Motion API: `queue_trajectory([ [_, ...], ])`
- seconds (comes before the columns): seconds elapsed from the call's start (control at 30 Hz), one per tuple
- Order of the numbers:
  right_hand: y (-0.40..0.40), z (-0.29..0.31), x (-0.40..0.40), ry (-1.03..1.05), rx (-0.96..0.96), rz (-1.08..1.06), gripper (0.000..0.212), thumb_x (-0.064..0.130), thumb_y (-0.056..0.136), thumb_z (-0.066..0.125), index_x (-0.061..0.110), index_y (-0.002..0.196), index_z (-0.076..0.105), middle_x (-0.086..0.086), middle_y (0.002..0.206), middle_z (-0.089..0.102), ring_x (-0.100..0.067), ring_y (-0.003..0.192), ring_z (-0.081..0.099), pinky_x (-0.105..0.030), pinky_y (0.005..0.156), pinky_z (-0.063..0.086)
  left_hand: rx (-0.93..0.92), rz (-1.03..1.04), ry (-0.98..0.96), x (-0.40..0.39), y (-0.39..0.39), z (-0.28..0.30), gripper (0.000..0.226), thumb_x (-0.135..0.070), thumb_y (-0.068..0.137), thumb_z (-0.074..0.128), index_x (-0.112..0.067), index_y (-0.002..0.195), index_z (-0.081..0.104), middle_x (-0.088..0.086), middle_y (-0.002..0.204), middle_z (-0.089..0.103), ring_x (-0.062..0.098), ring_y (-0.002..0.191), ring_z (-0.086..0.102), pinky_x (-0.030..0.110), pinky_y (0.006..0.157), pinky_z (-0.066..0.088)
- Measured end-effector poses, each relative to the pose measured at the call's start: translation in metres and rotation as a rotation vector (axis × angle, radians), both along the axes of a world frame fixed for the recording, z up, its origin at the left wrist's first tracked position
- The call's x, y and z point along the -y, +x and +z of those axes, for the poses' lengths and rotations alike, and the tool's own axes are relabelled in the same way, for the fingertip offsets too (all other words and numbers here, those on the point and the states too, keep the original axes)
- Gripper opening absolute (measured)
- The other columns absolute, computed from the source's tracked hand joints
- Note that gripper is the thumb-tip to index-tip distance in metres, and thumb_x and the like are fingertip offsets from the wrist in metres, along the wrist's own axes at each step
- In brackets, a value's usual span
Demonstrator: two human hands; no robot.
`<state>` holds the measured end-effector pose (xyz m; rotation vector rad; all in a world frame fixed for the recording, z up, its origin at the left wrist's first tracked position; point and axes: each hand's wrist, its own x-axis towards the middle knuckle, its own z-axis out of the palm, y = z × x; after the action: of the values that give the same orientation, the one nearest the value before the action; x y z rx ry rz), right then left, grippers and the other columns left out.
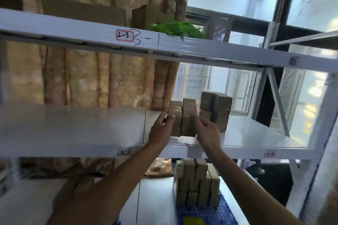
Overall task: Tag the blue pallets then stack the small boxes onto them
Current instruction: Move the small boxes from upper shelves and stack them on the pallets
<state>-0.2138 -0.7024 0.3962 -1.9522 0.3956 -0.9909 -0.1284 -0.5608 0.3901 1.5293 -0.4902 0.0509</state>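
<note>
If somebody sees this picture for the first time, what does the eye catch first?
Both hands, left hand and right hand, grip a block of small boxes on the middle shelf. Below, more boxes stand stacked on a blue pallet.

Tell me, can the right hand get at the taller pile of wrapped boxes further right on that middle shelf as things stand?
Probably yes. The right hand is on the nearer stack of boxes, and the taller pile stands just beyond it on the same shelf, with open shelf in front and nothing seen between them.
</note>
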Motion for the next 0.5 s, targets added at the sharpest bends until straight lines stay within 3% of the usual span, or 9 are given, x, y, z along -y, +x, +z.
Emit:
queue_trajectory([
  [0.1,-0.043,0.002,-0.030,0.012,0.050,0.050,0.065,0.085,0.086,0.049,0.039,0.122,0.076,0.007,0.110,0.079,-0.015,0.105,0.072,-0.046,0.099,0.056,0.057,0.008,-0.066,-0.028,-0.050,-0.001,0.062,-0.067,0.080,0.052,-0.048,0.140,0.052,-0.024,0.118,0.062,0.010,0.120,0.060,0.040,0.106,0.048],
  [0.23,-0.113,-0.024,-0.072,0.025,0.125,0.114,0.054,0.072,0.093,0.055,0.035,0.128,0.074,0.011,0.119,0.077,-0.009,0.106,0.072,-0.046,0.102,0.056,0.124,0.020,-0.133,-0.072,-0.133,-0.028,0.042,-0.060,0.087,0.053,-0.065,0.128,0.051,-0.036,0.112,0.065,-0.005,0.109,0.063,0.037,0.098,0.054],
  [0.37,-0.162,-0.072,-0.124,0.062,0.156,0.210,0.038,0.057,0.097,0.062,0.037,0.128,0.073,0.015,0.117,0.076,0.001,0.105,0.070,-0.040,0.095,0.059,0.143,0.113,-0.197,-0.126,-0.202,-0.074,0.040,-0.040,0.097,0.056,-0.047,0.136,0.052,-0.025,0.124,0.065,0.003,0.114,0.064,0.038,0.095,0.056],
  [0.43,-0.179,-0.108,-0.153,0.089,0.148,0.232,0.034,0.054,0.096,0.066,0.039,0.127,0.070,0.016,0.116,0.074,0.001,0.103,0.070,-0.041,0.088,0.061,0.103,0.177,-0.209,-0.154,-0.228,-0.109,0.037,-0.041,0.096,0.056,-0.042,0.133,0.053,-0.019,0.124,0.066,0.009,0.114,0.065,0.036,0.093,0.056],
  [0.5,-0.195,-0.146,-0.174,0.055,0.101,0.270,0.041,0.060,0.095,0.064,0.040,0.130,0.066,0.016,0.121,0.071,-0.003,0.106,0.068,-0.038,0.087,0.060,0.039,0.242,-0.181,-0.176,-0.249,-0.148,0.039,-0.047,0.094,0.054,-0.037,0.131,0.054,-0.012,0.123,0.067,0.017,0.112,0.066,0.046,0.093,0.056],
])
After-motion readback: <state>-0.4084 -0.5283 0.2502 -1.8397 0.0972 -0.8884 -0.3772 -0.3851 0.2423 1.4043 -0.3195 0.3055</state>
